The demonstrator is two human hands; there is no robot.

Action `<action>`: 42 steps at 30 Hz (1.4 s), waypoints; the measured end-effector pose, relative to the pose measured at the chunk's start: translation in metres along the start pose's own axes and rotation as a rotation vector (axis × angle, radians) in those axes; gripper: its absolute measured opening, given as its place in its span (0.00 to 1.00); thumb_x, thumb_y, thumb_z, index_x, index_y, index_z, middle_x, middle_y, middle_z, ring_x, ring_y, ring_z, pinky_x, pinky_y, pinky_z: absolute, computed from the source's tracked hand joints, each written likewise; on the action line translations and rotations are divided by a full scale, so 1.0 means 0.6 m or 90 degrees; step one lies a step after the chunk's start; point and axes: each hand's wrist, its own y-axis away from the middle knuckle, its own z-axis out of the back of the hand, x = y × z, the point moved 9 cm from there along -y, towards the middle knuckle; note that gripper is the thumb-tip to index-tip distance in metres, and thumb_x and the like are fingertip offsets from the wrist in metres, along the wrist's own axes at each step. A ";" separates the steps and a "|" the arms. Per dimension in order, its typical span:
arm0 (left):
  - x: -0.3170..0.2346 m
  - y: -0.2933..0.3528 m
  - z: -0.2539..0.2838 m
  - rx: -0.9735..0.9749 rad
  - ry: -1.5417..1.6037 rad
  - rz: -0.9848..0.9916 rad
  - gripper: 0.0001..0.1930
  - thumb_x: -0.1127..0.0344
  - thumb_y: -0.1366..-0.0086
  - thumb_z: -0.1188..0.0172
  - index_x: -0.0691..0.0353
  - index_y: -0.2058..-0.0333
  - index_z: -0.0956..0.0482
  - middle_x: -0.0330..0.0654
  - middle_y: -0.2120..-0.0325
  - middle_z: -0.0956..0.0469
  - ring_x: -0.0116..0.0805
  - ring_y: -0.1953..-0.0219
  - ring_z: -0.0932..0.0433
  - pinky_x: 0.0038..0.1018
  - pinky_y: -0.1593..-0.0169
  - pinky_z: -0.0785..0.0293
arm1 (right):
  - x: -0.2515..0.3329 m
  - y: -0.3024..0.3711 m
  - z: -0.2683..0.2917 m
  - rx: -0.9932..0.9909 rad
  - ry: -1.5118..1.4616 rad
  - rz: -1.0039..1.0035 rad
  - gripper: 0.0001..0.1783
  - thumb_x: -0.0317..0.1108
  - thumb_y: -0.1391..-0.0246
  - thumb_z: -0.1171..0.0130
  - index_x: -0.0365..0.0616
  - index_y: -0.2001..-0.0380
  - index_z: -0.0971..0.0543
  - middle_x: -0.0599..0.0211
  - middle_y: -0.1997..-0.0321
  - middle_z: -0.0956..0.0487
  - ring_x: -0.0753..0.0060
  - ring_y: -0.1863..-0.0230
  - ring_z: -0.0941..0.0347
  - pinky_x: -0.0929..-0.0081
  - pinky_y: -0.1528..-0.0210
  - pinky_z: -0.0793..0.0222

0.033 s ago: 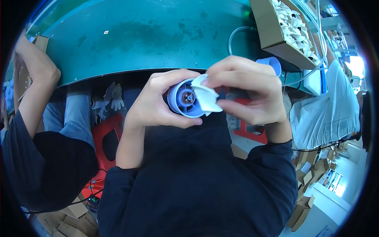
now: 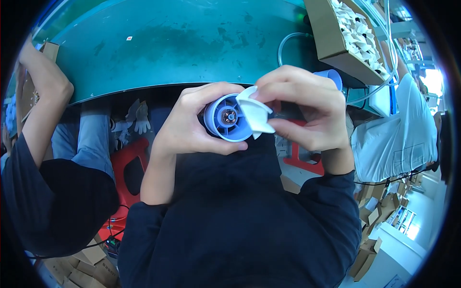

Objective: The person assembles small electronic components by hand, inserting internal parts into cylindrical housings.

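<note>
My left hand [image 2: 188, 120] is wrapped round a blue cylindrical plastic housing [image 2: 226, 130], its open end turned up toward me. Spokes and a small metal shaft show at the centre inside it. Between thumb and fingers, my right hand [image 2: 312, 108] holds a white fan blade wheel [image 2: 256, 114] by its edge. The wheel is tilted at the right side of the housing's mouth and covers part of the rim. Whether the two touch I cannot tell. Both hands are held in front of my body, just off the near edge of the table.
A green-topped table [image 2: 168, 53] spans the far side. On its right stands a cardboard box [image 2: 331, 41] of white fan wheels, near another blue housing [image 2: 331, 77] and a clear hose [image 2: 283, 45]. A co-worker's arm [image 2: 45, 91] is at left, beside a red stool [image 2: 127, 173].
The fan wheel has shifted slightly right and turned a little, uncovering more of the housing's inside. My left hand and the housing have hardly moved.
</note>
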 end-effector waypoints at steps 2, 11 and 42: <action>-0.014 -0.002 0.007 -0.052 -0.044 -0.043 0.31 0.65 0.66 0.24 0.65 0.60 0.23 0.45 0.66 0.21 0.34 0.63 0.21 0.25 0.57 0.26 | -0.014 0.008 0.013 -0.072 -0.097 -0.041 0.19 0.19 0.61 0.37 0.32 0.60 0.23 0.56 0.61 0.24 0.69 0.64 0.26 0.78 0.64 0.29; -0.044 0.004 0.018 -0.186 -0.164 -0.140 0.30 0.67 0.65 0.25 0.64 0.59 0.24 0.46 0.62 0.22 0.39 0.61 0.21 0.28 0.55 0.25 | -0.037 0.031 0.004 -0.187 -0.297 -0.083 0.19 0.17 0.54 0.40 0.29 0.55 0.27 0.55 0.55 0.27 0.75 0.62 0.29 0.79 0.58 0.31; -0.034 0.011 0.004 -0.192 -0.248 -0.066 0.30 0.67 0.64 0.25 0.65 0.58 0.26 0.47 0.64 0.23 0.40 0.62 0.21 0.28 0.58 0.24 | -0.101 0.076 -0.032 -0.341 -0.638 -0.245 0.30 0.33 0.51 0.40 0.25 0.49 0.36 0.49 0.60 0.25 0.67 0.67 0.25 0.78 0.66 0.27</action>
